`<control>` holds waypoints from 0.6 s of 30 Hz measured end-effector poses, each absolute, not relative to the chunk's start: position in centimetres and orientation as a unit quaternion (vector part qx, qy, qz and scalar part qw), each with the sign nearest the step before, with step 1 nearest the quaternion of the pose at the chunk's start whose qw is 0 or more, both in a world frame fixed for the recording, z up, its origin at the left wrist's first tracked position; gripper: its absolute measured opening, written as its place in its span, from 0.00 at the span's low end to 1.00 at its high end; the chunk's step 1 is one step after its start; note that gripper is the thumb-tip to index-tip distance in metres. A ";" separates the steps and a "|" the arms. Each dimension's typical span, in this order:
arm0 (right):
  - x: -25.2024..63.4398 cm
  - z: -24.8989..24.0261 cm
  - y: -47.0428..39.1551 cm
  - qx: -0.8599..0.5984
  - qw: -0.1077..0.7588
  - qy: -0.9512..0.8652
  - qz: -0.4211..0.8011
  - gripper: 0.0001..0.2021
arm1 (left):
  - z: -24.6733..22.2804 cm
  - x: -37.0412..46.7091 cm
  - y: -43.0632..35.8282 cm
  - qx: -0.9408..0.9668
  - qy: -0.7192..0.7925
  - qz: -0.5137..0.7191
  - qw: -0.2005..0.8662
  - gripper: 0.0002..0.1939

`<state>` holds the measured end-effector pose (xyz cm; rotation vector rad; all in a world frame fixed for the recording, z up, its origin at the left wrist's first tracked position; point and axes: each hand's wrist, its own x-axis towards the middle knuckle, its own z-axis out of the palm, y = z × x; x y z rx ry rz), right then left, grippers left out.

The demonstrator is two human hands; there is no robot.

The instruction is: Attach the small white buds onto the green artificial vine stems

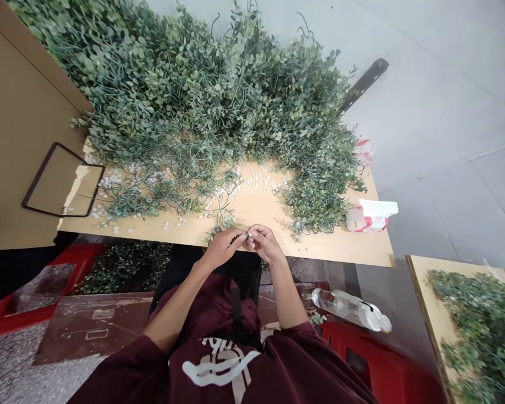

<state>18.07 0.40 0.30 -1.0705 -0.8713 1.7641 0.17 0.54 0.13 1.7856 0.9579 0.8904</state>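
Note:
My left hand [226, 247] is closed on the stem end of a green artificial sprig [221, 221] at the table's front edge. Close beside it, my right hand [264, 243] pinches a small white piece [249, 235] against the stem end, the fingertips of both hands nearly touching. Many small white pieces [256, 178] lie scattered on the wooden table [256, 210], some among loose sprigs [141, 202] at the left. A large heap of green artificial foliage [235, 84] covers the back of the table and reaches forward on the right.
A tissue pack [368, 217] lies at the table's right end. Below it are plastic bottles [349, 308] and a red stool [387, 359]. A brown board [21, 123] with a black frame [63, 179] stands left. Another table [425, 303] holds more foliage at the right.

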 end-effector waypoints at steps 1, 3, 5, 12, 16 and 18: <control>18.1 0.2 0.4 -0.430 0.435 -0.350 0.709 0.14 | 0.1 0.2 0.5 0.721 0.387 0.359 0.448 0.16; 18.1 0.1 0.4 -0.431 0.435 -0.349 0.709 0.14 | 0.1 0.2 0.6 0.721 0.389 0.355 0.450 0.16; 18.1 0.1 0.4 -0.430 0.436 -0.350 0.709 0.14 | 0.1 0.2 0.6 0.719 0.390 0.352 0.454 0.16; 18.1 0.3 0.5 -0.436 0.431 -0.347 0.709 0.15 | 0.3 0.2 0.6 0.721 0.389 0.352 0.453 0.16; 18.0 0.4 0.5 -0.431 0.435 -0.343 0.712 0.15 | 0.2 0.2 0.6 0.723 0.382 0.354 0.455 0.15; 18.0 0.5 0.5 -0.430 0.436 -0.339 0.714 0.15 | 0.2 0.2 0.6 0.724 0.380 0.354 0.454 0.15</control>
